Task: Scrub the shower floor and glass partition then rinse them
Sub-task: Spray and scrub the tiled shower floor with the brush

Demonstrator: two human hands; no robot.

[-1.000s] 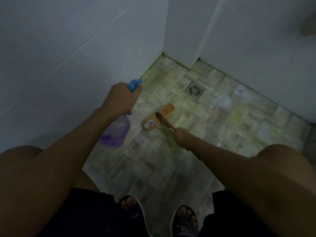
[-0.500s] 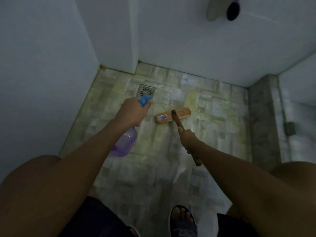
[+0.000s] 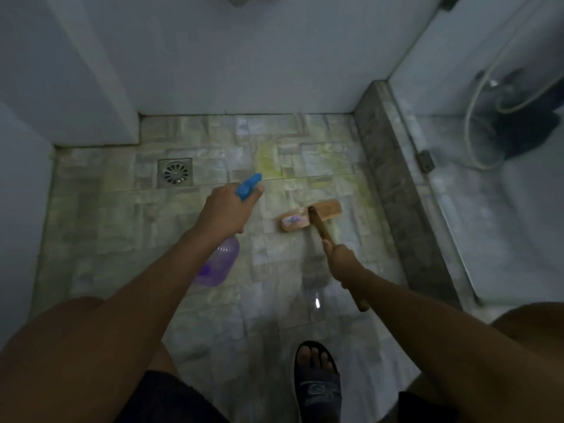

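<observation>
Wooden brush (image 3: 309,215), translucent plastic bottle (image 3: 217,265), glossy wet tiles (image 3: 122,224), metal drain (image 3: 175,173)

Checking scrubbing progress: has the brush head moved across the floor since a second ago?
Yes. The brush head has travelled right, away from the drain, toward the stone curb.

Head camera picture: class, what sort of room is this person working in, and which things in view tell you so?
Most likely a bathroom shower stall: a floor drain set in wet stone tiles, a glass partition on a raised curb, and a shower hose seen through the glass.
</observation>
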